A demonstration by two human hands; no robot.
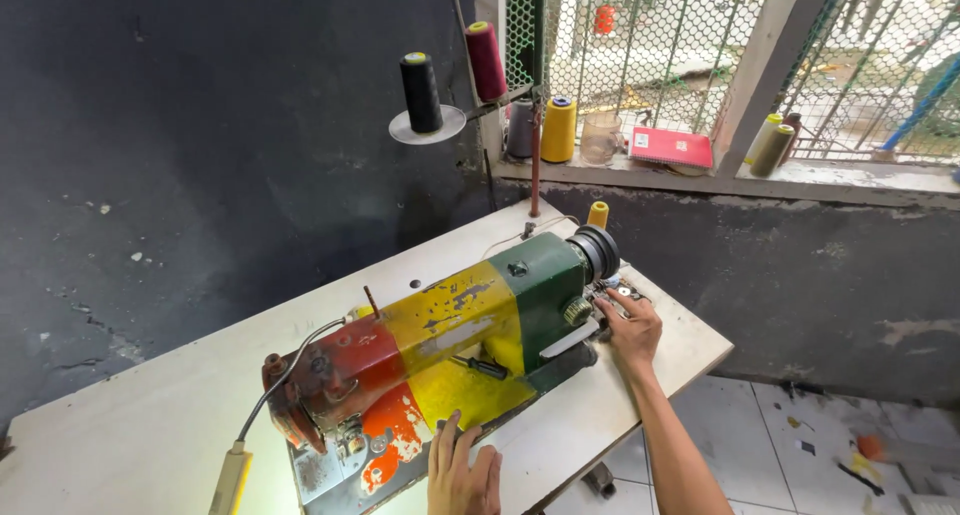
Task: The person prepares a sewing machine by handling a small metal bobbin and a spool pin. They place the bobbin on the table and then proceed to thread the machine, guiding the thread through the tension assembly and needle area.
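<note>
A sewing machine point(440, 355) painted red, yellow and green stands on a pale wooden table point(160, 415). My left hand point(462, 475) lies flat on the machine's bed near the front edge, fingers apart, holding nothing. My right hand point(632, 327) reaches to the machine's right end, below the black handwheel point(598, 250), with its fingers at the small parts there. What the fingers grip is hidden. A small black screwdriver point(482, 366) rests on the yellow bed.
A thread stand point(535, 155) carries a black spool point(421, 92) and a maroon spool point(486, 61). A yellow spool point(558, 130), a clear cup point(601, 138) and a red booklet point(671, 147) sit on the window ledge. Dark wall on the left, tiled floor point(800, 445) on the right.
</note>
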